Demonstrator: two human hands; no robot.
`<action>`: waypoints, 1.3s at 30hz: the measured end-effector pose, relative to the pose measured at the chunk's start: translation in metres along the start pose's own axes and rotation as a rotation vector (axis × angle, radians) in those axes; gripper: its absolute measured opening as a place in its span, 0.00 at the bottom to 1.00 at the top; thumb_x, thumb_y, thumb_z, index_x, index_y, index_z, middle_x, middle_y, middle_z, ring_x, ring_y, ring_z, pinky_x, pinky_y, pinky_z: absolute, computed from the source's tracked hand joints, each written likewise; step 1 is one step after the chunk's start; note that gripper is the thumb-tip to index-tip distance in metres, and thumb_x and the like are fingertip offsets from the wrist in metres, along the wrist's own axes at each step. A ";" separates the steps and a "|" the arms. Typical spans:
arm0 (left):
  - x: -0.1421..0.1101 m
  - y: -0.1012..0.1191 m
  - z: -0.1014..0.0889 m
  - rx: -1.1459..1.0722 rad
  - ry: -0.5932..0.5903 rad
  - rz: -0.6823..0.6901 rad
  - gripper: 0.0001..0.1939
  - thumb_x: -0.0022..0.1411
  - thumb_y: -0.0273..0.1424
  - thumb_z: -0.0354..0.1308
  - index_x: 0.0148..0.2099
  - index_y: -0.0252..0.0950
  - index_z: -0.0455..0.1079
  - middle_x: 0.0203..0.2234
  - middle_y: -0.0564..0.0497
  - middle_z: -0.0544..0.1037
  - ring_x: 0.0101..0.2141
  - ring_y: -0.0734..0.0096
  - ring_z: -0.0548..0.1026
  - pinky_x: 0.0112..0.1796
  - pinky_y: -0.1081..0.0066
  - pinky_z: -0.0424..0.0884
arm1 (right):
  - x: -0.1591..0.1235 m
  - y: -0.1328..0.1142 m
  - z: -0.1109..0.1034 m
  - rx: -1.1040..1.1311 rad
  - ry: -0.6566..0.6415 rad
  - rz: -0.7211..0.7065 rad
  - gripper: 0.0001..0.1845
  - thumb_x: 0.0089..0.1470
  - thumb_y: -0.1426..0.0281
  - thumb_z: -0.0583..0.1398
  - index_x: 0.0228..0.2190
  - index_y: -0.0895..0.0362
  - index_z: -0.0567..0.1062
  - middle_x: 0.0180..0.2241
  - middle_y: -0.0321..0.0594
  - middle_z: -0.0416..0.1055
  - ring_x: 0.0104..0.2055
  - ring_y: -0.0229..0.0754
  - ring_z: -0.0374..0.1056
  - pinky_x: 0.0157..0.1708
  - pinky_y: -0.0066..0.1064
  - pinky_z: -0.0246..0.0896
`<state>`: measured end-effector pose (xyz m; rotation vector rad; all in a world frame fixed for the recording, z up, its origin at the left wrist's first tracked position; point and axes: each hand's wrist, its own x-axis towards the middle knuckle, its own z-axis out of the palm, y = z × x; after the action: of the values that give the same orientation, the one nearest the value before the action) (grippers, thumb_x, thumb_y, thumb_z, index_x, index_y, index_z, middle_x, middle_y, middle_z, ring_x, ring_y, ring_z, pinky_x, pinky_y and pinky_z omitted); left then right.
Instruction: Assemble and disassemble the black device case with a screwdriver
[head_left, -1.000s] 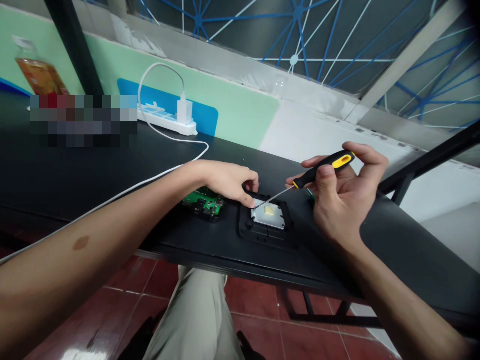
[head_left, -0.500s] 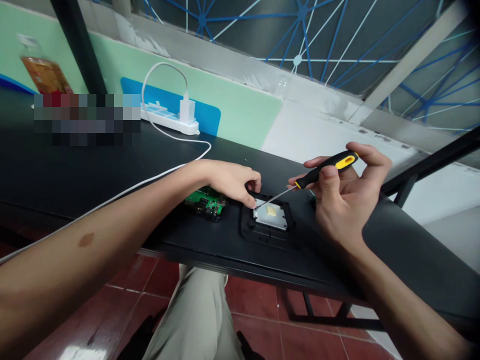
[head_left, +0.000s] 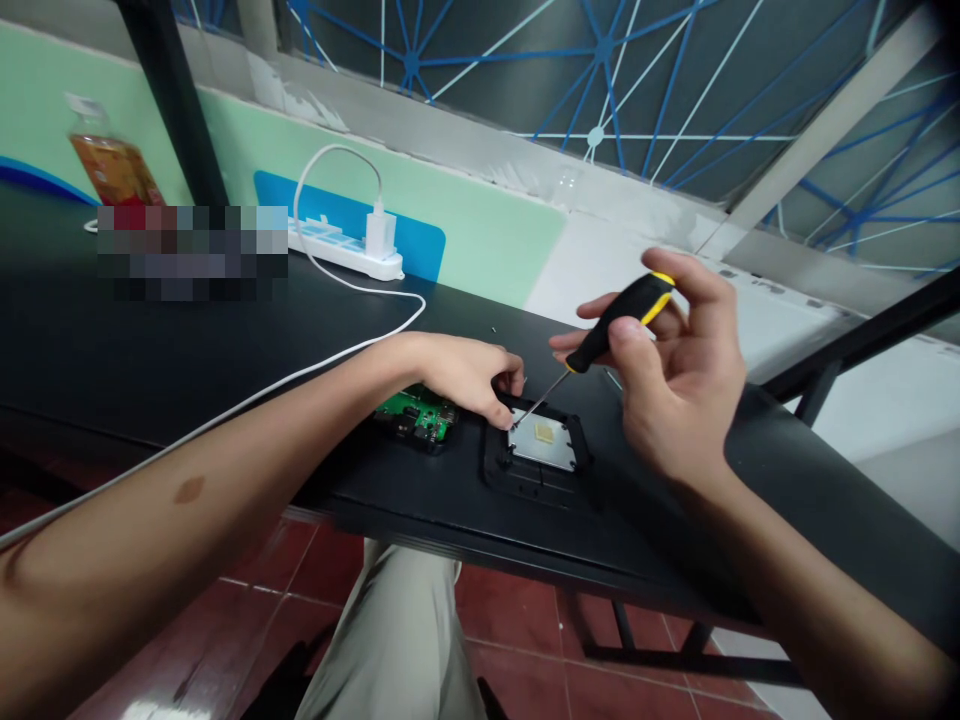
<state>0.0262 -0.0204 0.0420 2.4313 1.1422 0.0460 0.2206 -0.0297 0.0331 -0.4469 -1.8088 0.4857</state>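
Note:
In my right hand (head_left: 686, 385) is a screwdriver (head_left: 609, 325) with a black and yellow handle, gripped by the thumb and fingers. Its thin shaft slants down left to the corner of a silver metal plate (head_left: 525, 447), near my left thumb. A pale yellow square pad (head_left: 544, 432) sits on that plate, which lies inside a black plastic cover (head_left: 496, 468) flat on the table. My left hand (head_left: 466, 375) is closed at the cover's upper left corner, thumb at the plate and fingers curled over the edge. Partly under my left wrist lies a green circuit board (head_left: 424, 415).
A white cable (head_left: 315, 355) crosses the black table (head_left: 247, 345) from a charger (head_left: 380, 233) in a white power strip (head_left: 352, 258). An amber drink bottle (head_left: 116, 170) stands at the back left. Behind my right hand is a thin rod (head_left: 613, 378).
My right hand and the screwdriver handle have moved left, and the shaft now stands steeper with its tip at the same corner. My left hand stays at the cover. The view has shifted slightly.

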 end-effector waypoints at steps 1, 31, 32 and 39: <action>0.000 -0.001 0.000 -0.013 0.004 0.001 0.26 0.55 0.42 0.60 0.53 0.35 0.68 0.48 0.44 0.75 0.42 0.60 0.72 0.41 0.67 0.66 | 0.004 0.000 0.002 -0.014 -0.032 -0.044 0.19 0.60 0.66 0.60 0.52 0.47 0.67 0.39 0.36 0.75 0.33 0.40 0.77 0.35 0.38 0.79; 0.003 -0.007 0.001 -0.034 0.072 0.051 0.24 0.56 0.42 0.59 0.53 0.36 0.67 0.48 0.47 0.75 0.41 0.64 0.71 0.39 0.71 0.64 | 0.007 0.018 0.017 -0.058 0.225 -0.167 0.15 0.61 0.58 0.58 0.49 0.44 0.68 0.44 0.38 0.71 0.29 0.38 0.76 0.26 0.33 0.76; 0.003 -0.007 0.001 -0.024 0.090 0.059 0.23 0.56 0.42 0.59 0.52 0.36 0.68 0.47 0.47 0.75 0.41 0.64 0.71 0.40 0.71 0.64 | 0.007 0.019 0.016 -0.057 0.236 -0.164 0.15 0.61 0.58 0.57 0.49 0.43 0.68 0.44 0.38 0.72 0.29 0.37 0.75 0.26 0.33 0.76; 0.000 -0.006 0.001 0.003 0.162 0.161 0.14 0.58 0.41 0.60 0.43 0.38 0.75 0.42 0.48 0.73 0.44 0.63 0.70 0.45 0.69 0.63 | 0.011 0.023 0.012 -0.056 0.255 -0.176 0.14 0.63 0.59 0.56 0.50 0.44 0.67 0.44 0.36 0.71 0.29 0.36 0.76 0.27 0.32 0.76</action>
<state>0.0222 -0.0175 0.0384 2.5555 1.0098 0.2961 0.2073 -0.0060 0.0260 -0.3664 -1.6004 0.2443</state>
